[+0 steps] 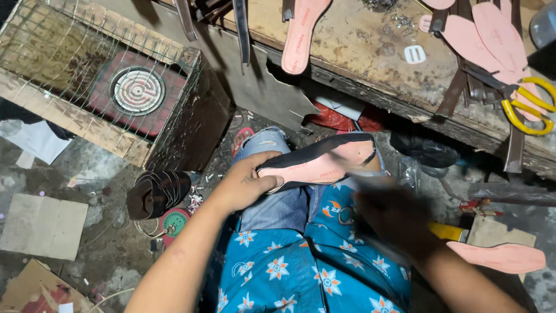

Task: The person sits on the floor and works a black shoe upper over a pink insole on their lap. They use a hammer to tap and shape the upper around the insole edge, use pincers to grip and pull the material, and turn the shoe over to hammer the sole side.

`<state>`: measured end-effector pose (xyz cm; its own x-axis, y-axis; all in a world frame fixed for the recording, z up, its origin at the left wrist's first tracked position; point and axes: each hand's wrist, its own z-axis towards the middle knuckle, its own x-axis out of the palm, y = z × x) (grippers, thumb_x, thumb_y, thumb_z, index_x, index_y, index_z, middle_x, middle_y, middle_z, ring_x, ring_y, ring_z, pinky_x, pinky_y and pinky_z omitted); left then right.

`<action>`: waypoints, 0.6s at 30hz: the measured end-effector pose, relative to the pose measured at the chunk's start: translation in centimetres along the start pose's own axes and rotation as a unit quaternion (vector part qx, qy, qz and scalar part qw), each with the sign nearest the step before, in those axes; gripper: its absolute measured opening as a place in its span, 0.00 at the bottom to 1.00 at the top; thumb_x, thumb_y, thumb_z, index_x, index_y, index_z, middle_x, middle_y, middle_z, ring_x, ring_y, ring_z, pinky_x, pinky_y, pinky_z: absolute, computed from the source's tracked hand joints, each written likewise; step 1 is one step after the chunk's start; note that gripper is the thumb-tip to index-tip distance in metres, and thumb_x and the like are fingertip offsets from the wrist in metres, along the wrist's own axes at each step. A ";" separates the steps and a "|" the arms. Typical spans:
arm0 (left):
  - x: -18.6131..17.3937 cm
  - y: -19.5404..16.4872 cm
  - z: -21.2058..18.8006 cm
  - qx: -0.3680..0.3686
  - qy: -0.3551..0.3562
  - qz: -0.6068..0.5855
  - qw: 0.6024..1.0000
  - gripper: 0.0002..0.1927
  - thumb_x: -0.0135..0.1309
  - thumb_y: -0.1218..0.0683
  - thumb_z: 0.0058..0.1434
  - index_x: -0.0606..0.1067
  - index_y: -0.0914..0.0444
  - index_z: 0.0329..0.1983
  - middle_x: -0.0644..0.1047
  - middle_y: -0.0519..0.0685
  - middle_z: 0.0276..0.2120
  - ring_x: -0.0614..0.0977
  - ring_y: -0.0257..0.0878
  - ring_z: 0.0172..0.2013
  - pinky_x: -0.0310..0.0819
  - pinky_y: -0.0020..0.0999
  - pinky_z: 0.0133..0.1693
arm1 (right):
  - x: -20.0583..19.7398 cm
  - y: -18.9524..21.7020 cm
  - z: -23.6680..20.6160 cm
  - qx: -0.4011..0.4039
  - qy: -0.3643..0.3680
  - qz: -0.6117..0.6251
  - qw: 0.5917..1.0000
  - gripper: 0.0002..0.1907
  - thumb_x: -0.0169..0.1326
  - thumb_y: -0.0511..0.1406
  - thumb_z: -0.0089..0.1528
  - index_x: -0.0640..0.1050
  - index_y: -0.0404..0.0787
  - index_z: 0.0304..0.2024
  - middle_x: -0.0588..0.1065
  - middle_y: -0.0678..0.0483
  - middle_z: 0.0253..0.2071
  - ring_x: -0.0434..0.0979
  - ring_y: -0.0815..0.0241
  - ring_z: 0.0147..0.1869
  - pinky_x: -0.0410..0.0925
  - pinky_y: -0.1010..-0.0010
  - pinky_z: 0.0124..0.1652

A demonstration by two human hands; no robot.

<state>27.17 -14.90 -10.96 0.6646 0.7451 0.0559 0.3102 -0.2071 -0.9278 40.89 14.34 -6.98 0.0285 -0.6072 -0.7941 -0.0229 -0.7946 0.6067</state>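
While the left hand (246,185) pinched the heel end of the pink insole (315,165) — thumb on top, fingers curled under its dark edge — the piece lay flat across the person's knee, just below the wooden surface (359,52). It looked thin and light, a flexible sheet with a dark backing layer, likely to bend or flop if it was gripped only at one tip, so the safest hold seemed to be at the heel or along the long edges, off the pink face. The right hand (394,217) was a dark smear of motion over the toe end — I couldn't tell whether it was spread or closed around something. Yellow-handled scissors (530,107) rested on the surface among more pink insoles (492,35).
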 end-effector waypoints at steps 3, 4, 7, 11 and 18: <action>-0.1 -0.2 0.2 -0.013 0.009 -0.008 1.000 0.27 0.59 0.62 0.57 0.73 0.68 0.61 0.81 0.46 0.44 0.81 0.31 0.41 0.76 0.26 0.45 | 0.4 -0.7 0.5 0.149 0.130 0.016 0.980 0.24 0.57 0.51 0.59 0.79 0.37 0.41 0.80 0.43 0.29 0.83 0.43 0.37 0.72 0.55 0.37; -0.1 -0.2 0.3 -0.018 0.011 -0.018 1.000 0.26 0.58 0.62 0.57 0.73 0.68 0.61 0.81 0.46 0.44 0.81 0.31 0.40 0.76 0.27 0.44 | 0.2 -0.8 0.7 0.160 0.121 0.000 0.980 0.24 0.57 0.52 0.59 0.79 0.39 0.42 0.80 0.42 0.29 0.83 0.43 0.37 0.72 0.55 0.38; -0.2 -0.1 0.4 0.004 0.009 -0.023 1.000 0.26 0.58 0.62 0.58 0.74 0.68 0.61 0.81 0.45 0.45 0.80 0.30 0.42 0.76 0.26 0.46 | -0.3 -0.2 1.1 0.153 0.105 -0.016 0.983 0.24 0.58 0.52 0.59 0.80 0.43 0.48 0.79 0.41 0.30 0.84 0.43 0.38 0.73 0.56 0.38; -0.4 0.5 0.5 0.037 0.017 -0.003 0.999 0.25 0.57 0.62 0.58 0.73 0.69 0.61 0.81 0.46 0.45 0.80 0.30 0.42 0.76 0.26 0.46 | -0.9 1.9 2.2 0.078 0.122 0.005 0.990 0.23 0.56 0.51 0.59 0.79 0.42 0.47 0.79 0.42 0.33 0.81 0.41 0.41 0.72 0.56 0.39; -0.2 1.3 0.8 0.014 0.004 -0.030 0.999 0.26 0.57 0.62 0.58 0.72 0.68 0.61 0.81 0.45 0.42 0.80 0.30 0.39 0.76 0.25 0.42 | -0.7 3.5 3.3 0.196 0.178 -0.070 0.962 0.21 0.56 0.51 0.60 0.78 0.42 0.41 0.79 0.42 0.35 0.81 0.40 0.44 0.71 0.53 0.44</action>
<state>26.88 -14.86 -12.47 0.6508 0.7507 0.1135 0.3296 -0.1446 -0.9330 37.53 11.98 -4.39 0.3965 -0.5119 -0.7621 -0.3674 -0.8492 0.3793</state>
